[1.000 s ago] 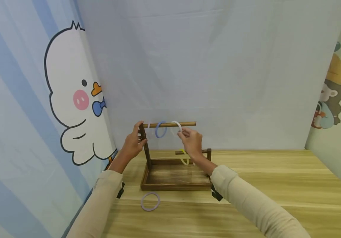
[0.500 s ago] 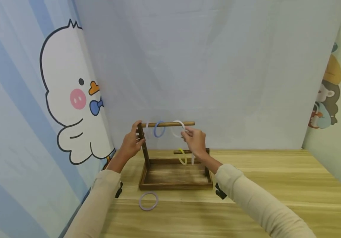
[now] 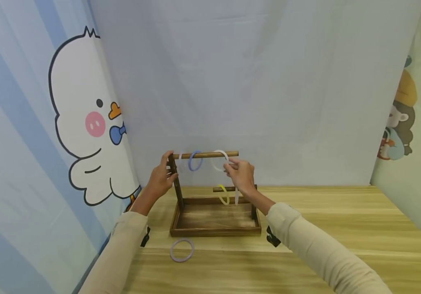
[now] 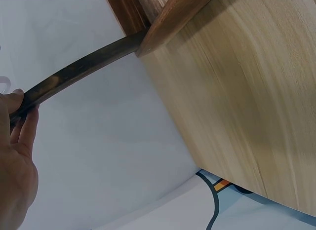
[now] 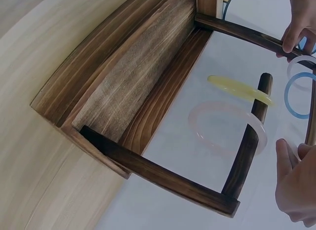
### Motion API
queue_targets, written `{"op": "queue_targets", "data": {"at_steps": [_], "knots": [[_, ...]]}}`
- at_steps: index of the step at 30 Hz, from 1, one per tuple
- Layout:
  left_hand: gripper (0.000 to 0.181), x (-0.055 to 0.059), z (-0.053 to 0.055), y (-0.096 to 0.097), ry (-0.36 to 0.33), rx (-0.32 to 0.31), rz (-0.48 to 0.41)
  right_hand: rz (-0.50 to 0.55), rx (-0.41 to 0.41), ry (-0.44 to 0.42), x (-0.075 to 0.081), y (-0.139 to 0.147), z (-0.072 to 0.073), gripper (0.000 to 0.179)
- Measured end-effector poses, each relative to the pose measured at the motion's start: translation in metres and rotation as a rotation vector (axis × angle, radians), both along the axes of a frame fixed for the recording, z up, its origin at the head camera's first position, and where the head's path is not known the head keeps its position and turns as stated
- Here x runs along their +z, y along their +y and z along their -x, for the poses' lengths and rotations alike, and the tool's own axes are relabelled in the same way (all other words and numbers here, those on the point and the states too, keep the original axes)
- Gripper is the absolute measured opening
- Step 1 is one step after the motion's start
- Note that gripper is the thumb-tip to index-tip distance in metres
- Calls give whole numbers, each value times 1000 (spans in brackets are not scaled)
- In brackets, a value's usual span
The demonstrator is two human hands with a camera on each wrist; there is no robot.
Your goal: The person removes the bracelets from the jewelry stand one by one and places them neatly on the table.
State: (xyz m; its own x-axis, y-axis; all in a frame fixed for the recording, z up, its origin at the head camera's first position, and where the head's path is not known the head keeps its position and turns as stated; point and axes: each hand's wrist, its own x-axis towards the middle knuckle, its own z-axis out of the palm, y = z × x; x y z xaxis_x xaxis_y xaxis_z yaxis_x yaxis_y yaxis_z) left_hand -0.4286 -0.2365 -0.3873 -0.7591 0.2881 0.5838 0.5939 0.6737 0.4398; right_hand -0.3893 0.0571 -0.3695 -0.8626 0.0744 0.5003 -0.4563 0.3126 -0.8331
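Note:
A dark wooden rack (image 3: 215,232) has an upper bar (image 3: 210,154) and a shorter lower bar (image 5: 245,151) over a tray base. My left hand (image 3: 161,179) grips the top of the left post (image 4: 74,74), thumb and fingers on either side. On the upper bar, my right hand (image 3: 241,175) pinches a white bangle (image 3: 225,154) near the bar's free end. A blue bangle (image 3: 190,164) hangs left of it, and a pale bangle (image 3: 180,156) hangs close to the post. The lower bar carries a yellow bangle (image 5: 232,89) and a translucent pinkish bangle (image 5: 191,122).
In front of the tray, a lilac bangle (image 3: 171,250) lies flat on the wood-grain table (image 3: 324,228). Behind the rack hangs a grey cloth (image 3: 269,81). A blue-striped cloth with a duck print (image 3: 74,81) stands close beside my left arm.
Over the first half second my right hand slid the white bangle slightly right along the upper bar; since then it has stayed there. My left hand has kept its grip on the post.

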Motion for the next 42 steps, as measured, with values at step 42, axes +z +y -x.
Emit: {"op": "queue_targets", "data": {"at_steps": [42], "knots": [[83, -2, 3, -1, -5, -7, -22, -31, -18, -22, 2, 31, -2, 35]]}}
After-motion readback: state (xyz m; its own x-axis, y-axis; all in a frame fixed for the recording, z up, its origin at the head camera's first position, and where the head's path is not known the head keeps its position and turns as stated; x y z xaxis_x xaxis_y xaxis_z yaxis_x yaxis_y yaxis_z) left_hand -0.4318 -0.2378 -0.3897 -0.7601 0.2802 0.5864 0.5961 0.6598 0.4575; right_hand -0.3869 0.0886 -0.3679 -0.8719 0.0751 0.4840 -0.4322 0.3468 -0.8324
